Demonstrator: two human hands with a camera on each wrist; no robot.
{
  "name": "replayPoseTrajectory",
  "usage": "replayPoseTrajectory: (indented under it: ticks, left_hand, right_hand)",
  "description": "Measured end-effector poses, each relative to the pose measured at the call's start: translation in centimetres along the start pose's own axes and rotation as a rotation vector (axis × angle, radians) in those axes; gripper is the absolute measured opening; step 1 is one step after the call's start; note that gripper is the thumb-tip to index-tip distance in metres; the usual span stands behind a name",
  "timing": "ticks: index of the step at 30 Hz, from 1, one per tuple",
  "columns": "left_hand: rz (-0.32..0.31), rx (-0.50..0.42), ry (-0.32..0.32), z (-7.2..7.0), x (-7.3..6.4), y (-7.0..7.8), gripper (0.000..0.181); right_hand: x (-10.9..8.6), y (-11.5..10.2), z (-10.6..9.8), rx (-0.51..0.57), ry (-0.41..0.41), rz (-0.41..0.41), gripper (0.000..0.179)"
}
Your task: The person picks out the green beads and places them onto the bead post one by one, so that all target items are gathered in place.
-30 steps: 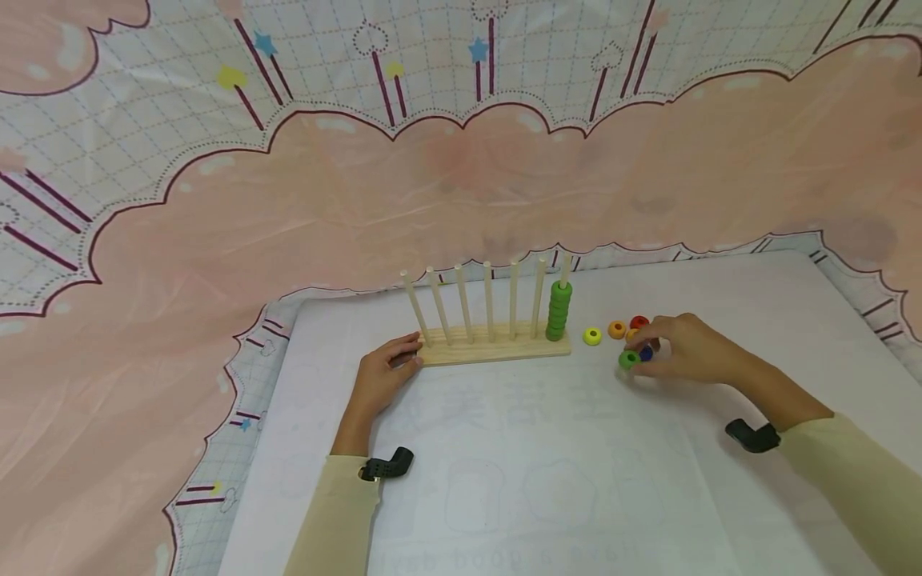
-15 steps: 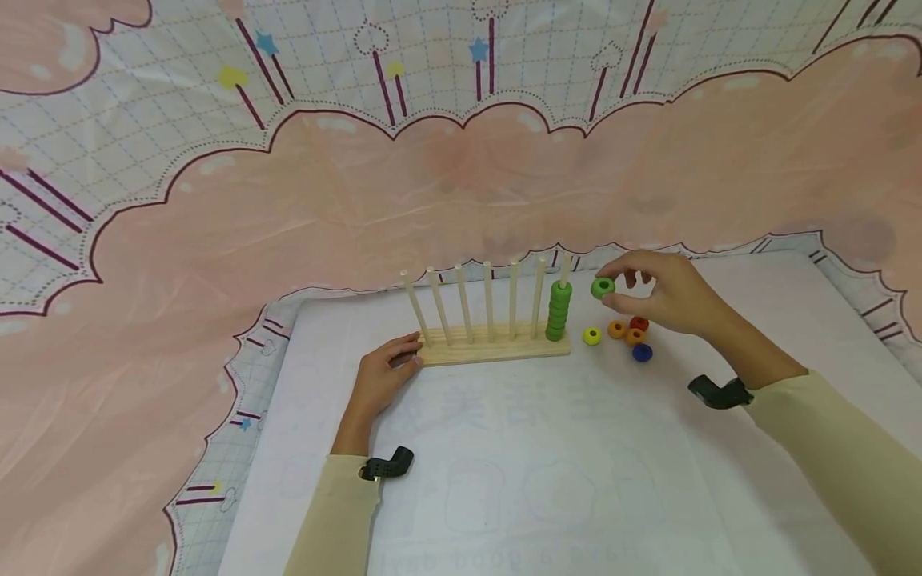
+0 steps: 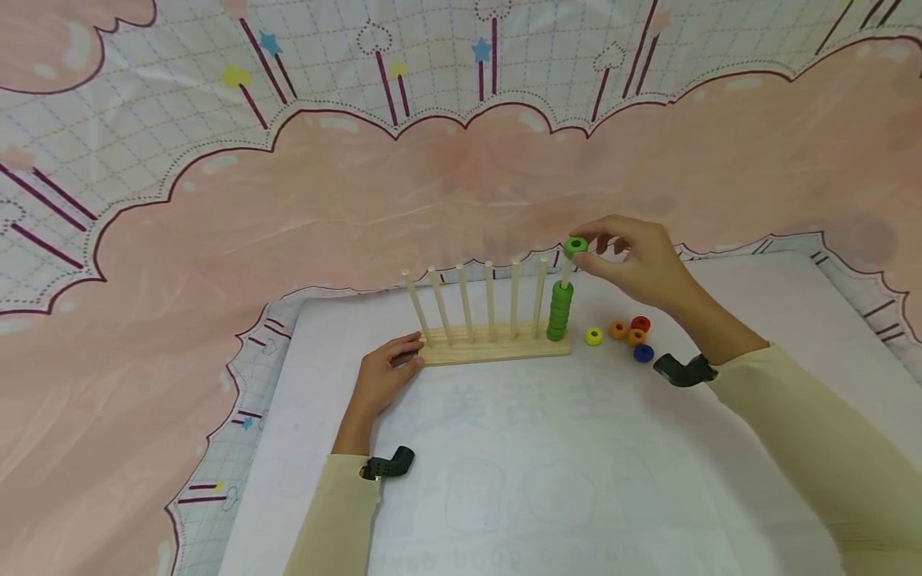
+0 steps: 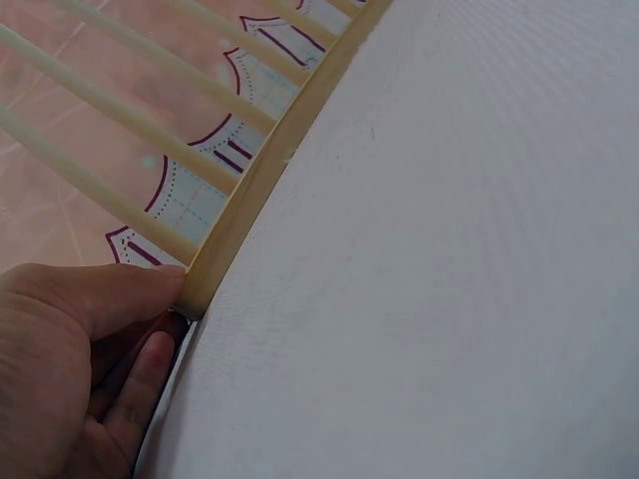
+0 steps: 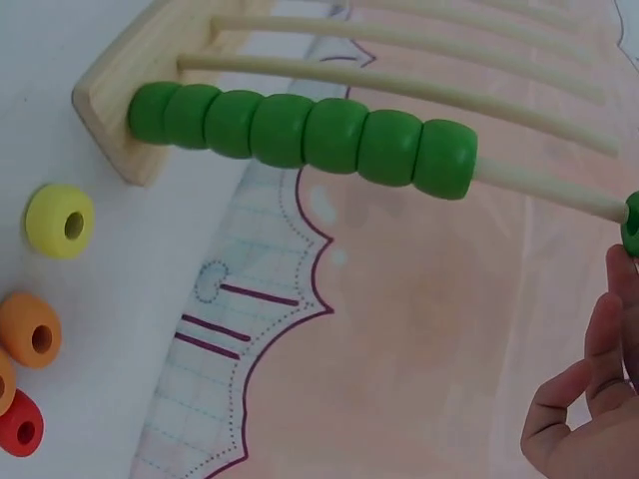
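A wooden peg rack (image 3: 497, 346) stands on the white table, its pegs upright. My left hand (image 3: 385, 372) grips the left end of the base, the thumb (image 4: 140, 289) against the wood in the left wrist view. Several green beads (image 5: 305, 132) are stacked on the rightmost peg (image 5: 544, 188), whose upper part is bare. At that peg's tip, my right hand (image 3: 634, 260) pinches another green bead (image 3: 575, 246) between thumb and fingers. In the right wrist view this bead shows only in part at the right edge, right at the peg's end.
Right of the rack lie loose beads: a yellow bead (image 3: 593, 336), two orange ones, a red bead (image 3: 640, 323) and a blue bead (image 3: 643, 353). A peach patterned cloth (image 3: 432, 192) hangs behind the white table (image 3: 504, 464).
My right hand has lifted the green bead from beside the loose beads and carried it up and left to the rightmost peg's tip. My left hand has stayed at the rack's end.
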State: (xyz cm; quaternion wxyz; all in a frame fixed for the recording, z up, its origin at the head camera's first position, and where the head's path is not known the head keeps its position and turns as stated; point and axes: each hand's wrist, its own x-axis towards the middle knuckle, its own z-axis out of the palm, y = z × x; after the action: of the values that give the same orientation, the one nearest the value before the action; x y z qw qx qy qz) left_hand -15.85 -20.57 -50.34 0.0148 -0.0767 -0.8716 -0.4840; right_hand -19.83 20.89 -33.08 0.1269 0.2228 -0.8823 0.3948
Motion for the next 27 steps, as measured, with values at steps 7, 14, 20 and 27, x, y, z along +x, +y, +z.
replayPoseTrajectory:
  ticks: [7, 14, 20, 27]
  left_hand:
    - [-0.001, -0.014, 0.000, 0.05, 0.03, -0.02, 0.033]
    - [-0.004, -0.001, 0.001, 0.04, 0.15, -0.09, 0.031]
    - [-0.011, -0.002, -0.001, 0.05, 0.16, -0.01, 0.031]
    - [-0.020, -0.009, 0.001, 0.08, 0.12, -0.01, 0.032]
  right_hand:
    - [0.21, -0.01, 0.48, 0.023, -0.023, 0.044, 0.032]
    - [0.28, 0.08, 0.75, 0.022, -0.046, 0.061, 0.034]
    - [0.16, 0.33, 0.95, 0.015, -0.064, 0.080, 0.035]
    - [0.01, 0.49, 1.08, 0.015, -0.066, 0.095, 0.032]
